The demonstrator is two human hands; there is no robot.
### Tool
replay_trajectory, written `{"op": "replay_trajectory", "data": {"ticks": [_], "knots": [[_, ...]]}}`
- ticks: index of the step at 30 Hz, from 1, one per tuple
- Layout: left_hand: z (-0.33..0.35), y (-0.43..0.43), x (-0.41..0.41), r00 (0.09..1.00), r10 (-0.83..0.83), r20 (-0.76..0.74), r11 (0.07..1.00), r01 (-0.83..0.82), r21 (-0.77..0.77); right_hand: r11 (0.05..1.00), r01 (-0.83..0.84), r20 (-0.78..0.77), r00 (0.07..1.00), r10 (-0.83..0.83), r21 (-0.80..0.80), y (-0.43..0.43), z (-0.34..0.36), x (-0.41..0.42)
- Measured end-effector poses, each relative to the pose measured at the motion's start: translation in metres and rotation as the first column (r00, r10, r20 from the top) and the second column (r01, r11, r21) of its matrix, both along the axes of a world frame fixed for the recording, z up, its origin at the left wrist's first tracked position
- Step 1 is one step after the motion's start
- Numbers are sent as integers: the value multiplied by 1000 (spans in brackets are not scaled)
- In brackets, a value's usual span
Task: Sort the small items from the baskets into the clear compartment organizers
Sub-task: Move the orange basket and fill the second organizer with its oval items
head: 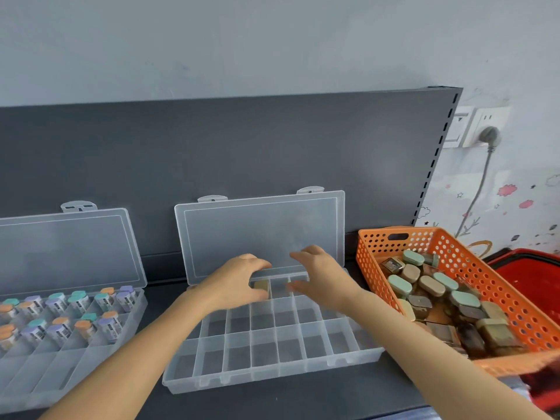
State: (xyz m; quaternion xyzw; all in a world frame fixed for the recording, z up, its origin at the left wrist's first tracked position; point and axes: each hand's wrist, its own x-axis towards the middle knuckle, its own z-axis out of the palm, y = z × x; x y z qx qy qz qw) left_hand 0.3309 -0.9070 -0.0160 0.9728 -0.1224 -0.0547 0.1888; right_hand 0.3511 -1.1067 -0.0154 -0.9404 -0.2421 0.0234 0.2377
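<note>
L hand (239, 280), R hand (321, 277) over organizer (272, 381)

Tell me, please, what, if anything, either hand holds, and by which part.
The left hand curls round a tan item, its grip unclear; the right hand holds nothing.

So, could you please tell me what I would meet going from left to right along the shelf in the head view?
Along the shelf: left organizer holding capped vials → middle organizer, nearly empty → orange basket → red basket.
</note>
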Motion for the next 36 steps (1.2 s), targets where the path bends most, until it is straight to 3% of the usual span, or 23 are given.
{"op": "replay_trajectory", "data": {"ticks": [9,14,19,26,36], "knots": [[18,-104,7,977,-189,100,977,197,-81,961,272,154,953,-263,-43,-133,23,-7],[16,-167,17,955,-280,95,954,288,-85,916,383,103,923,-372,-122,-199,18,-7],[9,-220,31,950,-298,94,954,300,-8,908,358,24,932,-361,-216,-232,8,-3],[-4,-260,55,934,-339,115,874,267,407,926,235,-43,965,-258,-296,-243,0,10],[-17,-278,70,980,-177,94,921,131,368,925,125,-80,983,-164,-360,-247,-14,36]]}}
